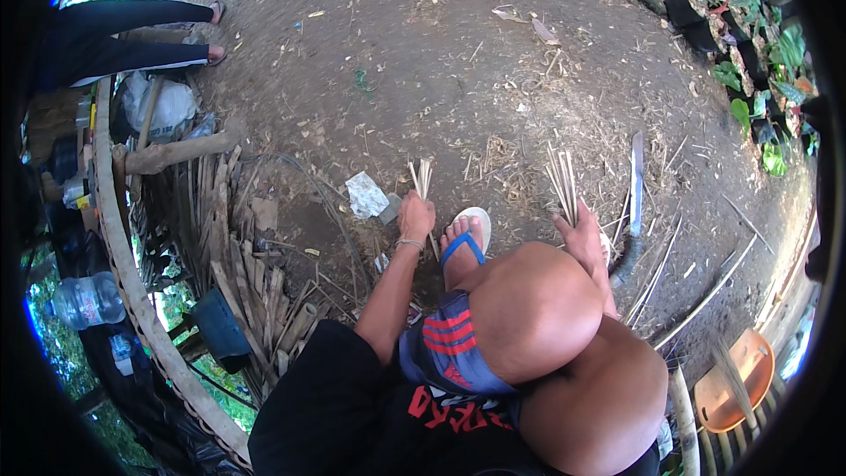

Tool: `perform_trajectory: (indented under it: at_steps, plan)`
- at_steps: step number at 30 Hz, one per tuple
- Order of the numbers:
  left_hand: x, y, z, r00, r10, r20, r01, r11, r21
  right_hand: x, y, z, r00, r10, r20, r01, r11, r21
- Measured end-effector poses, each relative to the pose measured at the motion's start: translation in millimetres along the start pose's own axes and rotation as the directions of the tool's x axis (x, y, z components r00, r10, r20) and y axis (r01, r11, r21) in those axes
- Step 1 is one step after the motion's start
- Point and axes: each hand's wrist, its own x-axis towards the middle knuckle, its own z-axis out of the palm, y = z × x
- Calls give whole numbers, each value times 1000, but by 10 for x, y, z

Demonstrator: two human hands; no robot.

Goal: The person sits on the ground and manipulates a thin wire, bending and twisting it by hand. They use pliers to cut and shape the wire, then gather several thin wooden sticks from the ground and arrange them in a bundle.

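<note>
My left hand (416,216) is closed around a short bundle of pale thin sticks (421,178), whose ends fan out above the fist. In my right hand (582,234) is a second bundle of thin sticks (561,174), longer and spread a little at the top. Both bundles point away from me over the dirt ground. To the right of my right hand, a long-bladed machete (636,185) with a dark curved handle lies on the ground. Between my hands is my foot in a sandal (464,247) with a blue strap.
Wood scraps (229,238) are piled at the left beside a bent rail (132,273), a blue bucket (220,324) and a plastic bottle (88,301). A person's legs (141,31) show at upper left. An orange plastic seat (736,379) stands lower right; plants (775,79) line the upper right.
</note>
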Motion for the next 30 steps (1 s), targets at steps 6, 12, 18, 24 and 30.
perform_trajectory:
  at_steps: [6, 12, 18, 24, 30]
  plan:
    - [81, -23, -154, 998, 51, -24, -54, 992, -118, 60, 83, -10, 995, 80, 67, -99, 925, 366]
    - [173, 256, -453, 954, 265, -139, -299, 861, -411, 66, -43, -110, 952, 167, 256, -306, 479, 823]
    - [111, 1015, -724, 914, 352, 203, 181, 95, -979, 150, -212, -180, 946, 107, 304, -322, 370, 871]
    - [-246, 1753, -352, 794, 367, 485, 459, 163, -873, 259, -303, -32, 962, 115, 248, -272, 490, 828]
    - [-516, 2261, 49, 731, 409, 546, 420, 362, -832, 211, -490, -16, 990, 52, 132, -77, 978, 193]
